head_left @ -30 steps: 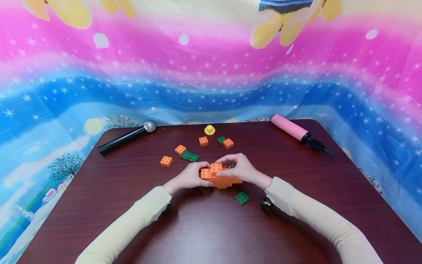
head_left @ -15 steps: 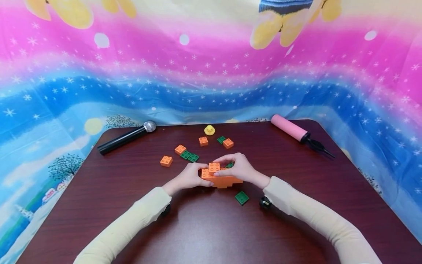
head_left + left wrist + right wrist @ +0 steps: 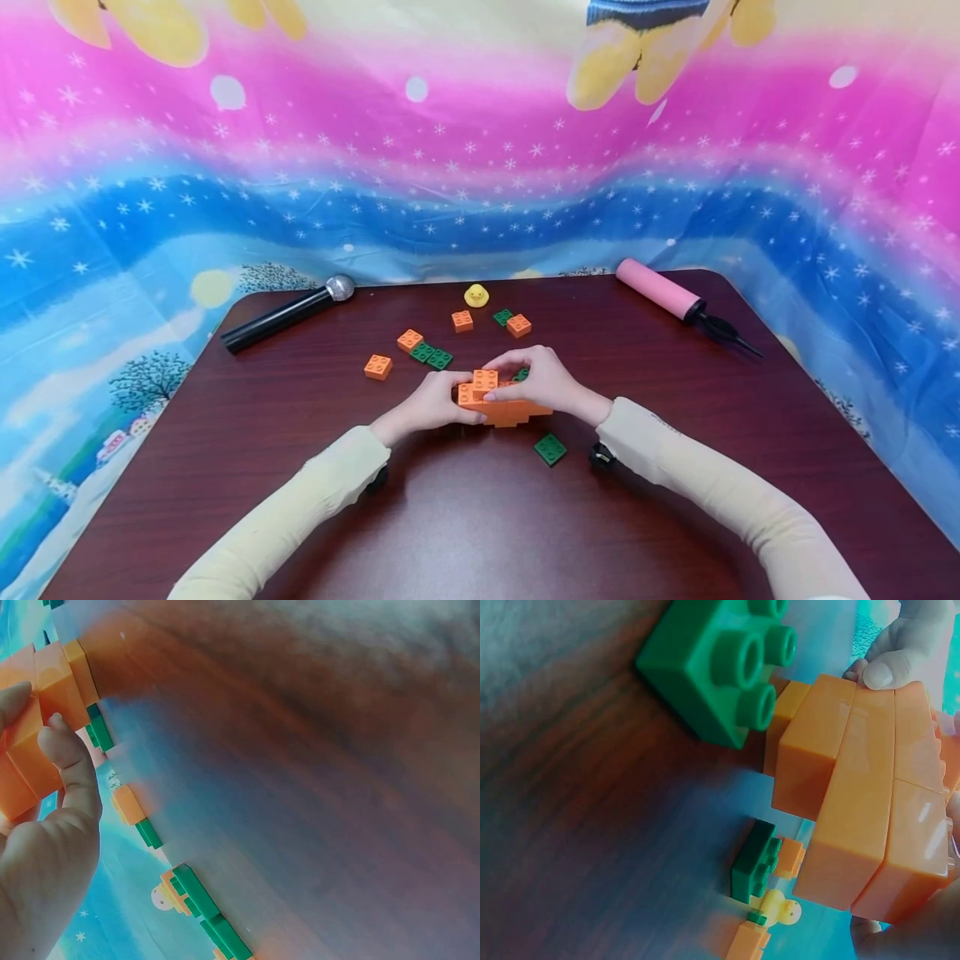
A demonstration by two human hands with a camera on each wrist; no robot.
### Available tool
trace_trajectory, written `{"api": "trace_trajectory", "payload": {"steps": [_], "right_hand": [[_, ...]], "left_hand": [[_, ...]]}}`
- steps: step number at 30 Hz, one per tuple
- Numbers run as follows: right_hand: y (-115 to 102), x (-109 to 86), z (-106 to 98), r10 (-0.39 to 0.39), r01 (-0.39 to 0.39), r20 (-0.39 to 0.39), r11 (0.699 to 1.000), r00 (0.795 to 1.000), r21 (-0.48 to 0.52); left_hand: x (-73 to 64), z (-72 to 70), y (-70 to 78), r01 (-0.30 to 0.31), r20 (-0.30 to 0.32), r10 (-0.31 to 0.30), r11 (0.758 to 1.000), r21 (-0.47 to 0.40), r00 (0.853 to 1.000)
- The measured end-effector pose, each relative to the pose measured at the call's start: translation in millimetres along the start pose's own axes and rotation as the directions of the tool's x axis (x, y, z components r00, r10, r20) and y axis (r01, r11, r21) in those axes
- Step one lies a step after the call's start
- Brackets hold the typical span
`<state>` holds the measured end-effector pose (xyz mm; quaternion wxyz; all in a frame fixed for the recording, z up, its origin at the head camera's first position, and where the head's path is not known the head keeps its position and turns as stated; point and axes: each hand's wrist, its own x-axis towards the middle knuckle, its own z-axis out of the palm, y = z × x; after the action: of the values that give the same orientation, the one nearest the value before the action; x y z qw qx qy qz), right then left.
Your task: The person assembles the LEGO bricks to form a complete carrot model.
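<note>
A stepped block of joined orange toy bricks, wider at the top than at the bottom, stands mid-table. My left hand grips its left end, with the thumb on the near face, as the left wrist view also shows. Above its studs, toward the left end, sits a single orange brick, which my right hand pinches between thumb and fingers. In the right wrist view the layered side of the orange block faces the camera. Close in front of it on the table lies a flat green brick.
Loose orange bricks and green bricks lie behind the hands, one green piece partly hidden by the right hand. Farther back are a yellow rubber duck, a black microphone and a pink hand pump.
The single orange brick has shifted slightly left along the top of the block, with my right hand moving along with it. My left hand keeps its grip in nearly the same place.
</note>
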<state>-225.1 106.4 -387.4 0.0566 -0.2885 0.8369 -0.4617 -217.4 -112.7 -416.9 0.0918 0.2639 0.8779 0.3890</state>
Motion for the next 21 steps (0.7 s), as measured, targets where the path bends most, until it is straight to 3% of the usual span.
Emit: {"api": "trace_trajectory", "payload": {"steps": [21], "right_hand": [[-2.6,3.9,-3.4,-0.061,0.065,0.048,0.995,0.997,-0.08]], "left_hand": [[0.7,1.1,-2.7,-0.031,-0.034,0.031,1.0,0.0,0.999]]}}
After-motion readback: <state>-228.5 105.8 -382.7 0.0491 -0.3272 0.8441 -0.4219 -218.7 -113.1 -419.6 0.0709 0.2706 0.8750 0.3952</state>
